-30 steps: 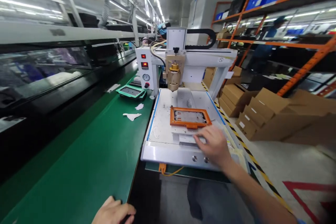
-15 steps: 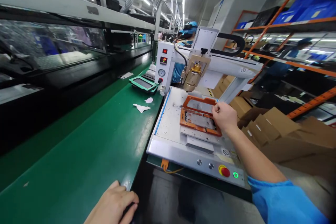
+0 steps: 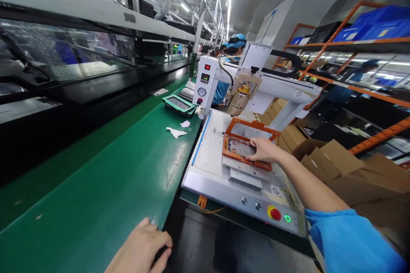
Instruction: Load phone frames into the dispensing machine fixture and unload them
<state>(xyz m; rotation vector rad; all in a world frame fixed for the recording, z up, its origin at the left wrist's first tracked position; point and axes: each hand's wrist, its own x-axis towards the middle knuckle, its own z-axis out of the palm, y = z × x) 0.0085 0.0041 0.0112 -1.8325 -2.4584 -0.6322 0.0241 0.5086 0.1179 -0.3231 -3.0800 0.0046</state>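
Orange frame [image 3: 235,158] lies flat on the bed of a white machine [image 3: 211,145], which stands just beside the right edge of the green bench [image 3: 112,179]. The frame sits a little right of the bed's middle.

Nearest to me, the left hand [image 3: 141,249] rests on the bench's near corner. Its fingers [image 3: 162,252] are bent loosely over the edge and hold nothing. To the right is the person's blue sleeve [image 3: 346,239], with the bare forearm reaching forward over the machine's front panel. A red button [image 3: 274,213] and a small green light [image 3: 287,218] sit on that panel.

The right hand [image 3: 264,151] lies palm down on the frame. Its fingers [image 3: 251,158] are stretched out flat, touching the grey plate [image 3: 238,147] set inside the frame, and are not closed on anything. Just behind the hand, the frame's orange lid [image 3: 256,124] stands tilted up and open.

Beyond the lid, a brass nozzle [image 3: 238,96] hangs from the machine's cross arm. A white control box [image 3: 205,83] with lit red displays stands at the arm's left end.

Farther along the bench lie some white paper scraps [image 3: 176,132], and past them a green tray [image 3: 177,104]. Behind the machine a co-worker in a blue cap [image 3: 237,40] is partly hidden. On the right, cardboard boxes [image 3: 329,158] are piled on the floor below orange shelves [image 3: 378,136].
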